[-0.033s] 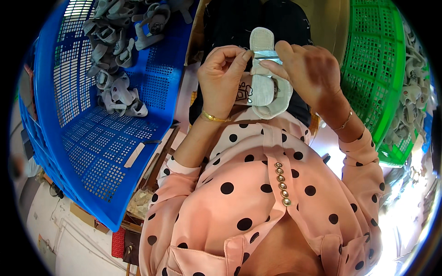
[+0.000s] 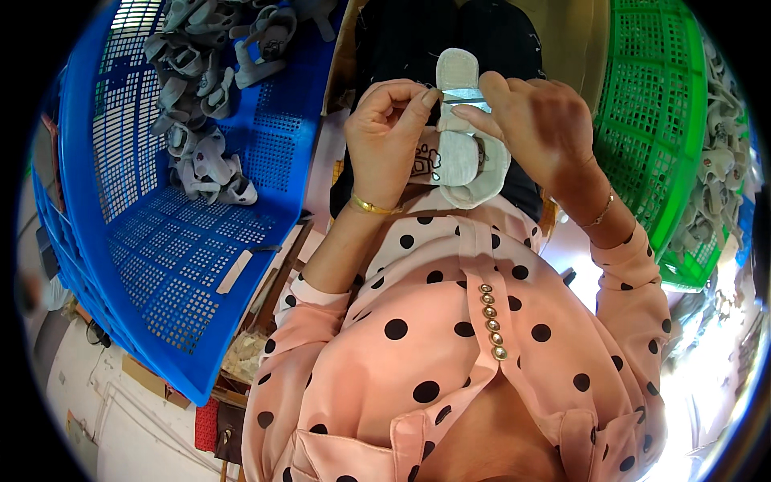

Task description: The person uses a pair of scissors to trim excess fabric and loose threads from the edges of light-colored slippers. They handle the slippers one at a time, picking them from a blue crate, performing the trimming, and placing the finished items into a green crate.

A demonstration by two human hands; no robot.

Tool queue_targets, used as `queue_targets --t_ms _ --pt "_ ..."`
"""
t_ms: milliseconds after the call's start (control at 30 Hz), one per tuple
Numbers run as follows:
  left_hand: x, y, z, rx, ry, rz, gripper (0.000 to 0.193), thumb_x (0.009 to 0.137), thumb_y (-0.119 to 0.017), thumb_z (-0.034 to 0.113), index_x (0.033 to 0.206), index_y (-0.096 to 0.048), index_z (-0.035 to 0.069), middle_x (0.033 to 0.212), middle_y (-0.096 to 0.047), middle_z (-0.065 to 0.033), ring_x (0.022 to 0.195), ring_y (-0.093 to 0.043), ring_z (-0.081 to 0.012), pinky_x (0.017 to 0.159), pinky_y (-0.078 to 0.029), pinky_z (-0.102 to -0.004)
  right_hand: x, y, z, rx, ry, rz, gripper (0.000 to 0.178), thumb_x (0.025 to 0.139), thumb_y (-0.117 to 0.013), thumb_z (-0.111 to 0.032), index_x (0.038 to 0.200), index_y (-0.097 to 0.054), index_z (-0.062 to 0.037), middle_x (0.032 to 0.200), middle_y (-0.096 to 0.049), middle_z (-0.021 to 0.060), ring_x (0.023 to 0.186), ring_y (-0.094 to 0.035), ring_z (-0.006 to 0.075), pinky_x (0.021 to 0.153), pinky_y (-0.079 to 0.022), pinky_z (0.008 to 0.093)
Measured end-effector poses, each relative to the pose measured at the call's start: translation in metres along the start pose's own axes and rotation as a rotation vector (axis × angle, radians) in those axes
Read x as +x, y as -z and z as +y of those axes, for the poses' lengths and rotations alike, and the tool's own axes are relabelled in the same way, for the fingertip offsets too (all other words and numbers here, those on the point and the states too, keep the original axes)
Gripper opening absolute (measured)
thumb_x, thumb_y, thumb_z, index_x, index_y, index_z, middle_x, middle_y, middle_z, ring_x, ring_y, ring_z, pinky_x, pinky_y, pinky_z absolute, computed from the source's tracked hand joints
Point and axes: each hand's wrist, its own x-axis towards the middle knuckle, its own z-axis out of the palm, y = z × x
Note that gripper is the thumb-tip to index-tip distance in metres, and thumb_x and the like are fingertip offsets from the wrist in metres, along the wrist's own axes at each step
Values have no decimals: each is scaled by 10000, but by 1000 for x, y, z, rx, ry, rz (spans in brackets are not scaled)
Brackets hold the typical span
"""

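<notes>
A small pale child's sandal (image 2: 459, 165) with a rounded tab at its far end lies over my lap, between my two hands. Dark line drawings mark its left side. Across its middle runs a thin dark strip-like piece (image 2: 464, 101), whose exact kind I cannot make out. My left hand (image 2: 391, 132) pinches the strip's left end between thumb and forefinger, beside the sandal. From the other side my right hand (image 2: 540, 124) has thumb and forefinger closed around the strip's right end. That thumb tip lies over the sandal, and the fingers hide part of it.
At left stands a large blue plastic basket (image 2: 201, 241) with several grey-white sandals (image 2: 210, 157) piled toward its far end. A pale flat strip (image 2: 234, 271) lies near its right edge. A green basket (image 2: 650, 136) stands at right, with more pale sandals (image 2: 715, 173) beyond it.
</notes>
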Motion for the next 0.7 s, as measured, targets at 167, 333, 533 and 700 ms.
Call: queue_targets --t_ms 167,333,533,700 --pt "1 3 0 -41 -59 -42 61 845 -708 19 881 -676 -18 1027 -593 -47 818 -565 -66 716 -474 -198 4 -3 -1 -21 14 8 400 852 -629 -465 692 -546 -108 541 -560 50 499 -606 219 465 -438 303" --pt "1 4 2 0 -127 -87 59 857 -693 23 903 -671 -5 1083 -577 -58 848 -554 -73 753 -471 -203 7 -10 0 -17 26 18 404 853 -635 -454 686 -534 -100 542 -558 60 506 -603 232 470 -433 323" --pt "11 18 11 -13 -79 -45 242 964 -585 118 1163 -595 -19 1223 -581 -114 1042 -586 -148 898 -496 -274 -4 -27 12 657 -335 49 360 908 -612 -392 832 -586 -42 610 -584 124 571 -601 318 515 -457 352" --pt "18 6 29 18 168 -340 296 974 -573 149 1234 -579 6 1079 -673 -104 965 -644 -142 856 -513 -260 -21 -30 12 1205 -478 61 358 975 -553 -376 956 -558 -18 683 -558 76 602 -490 168 581 -436 298"
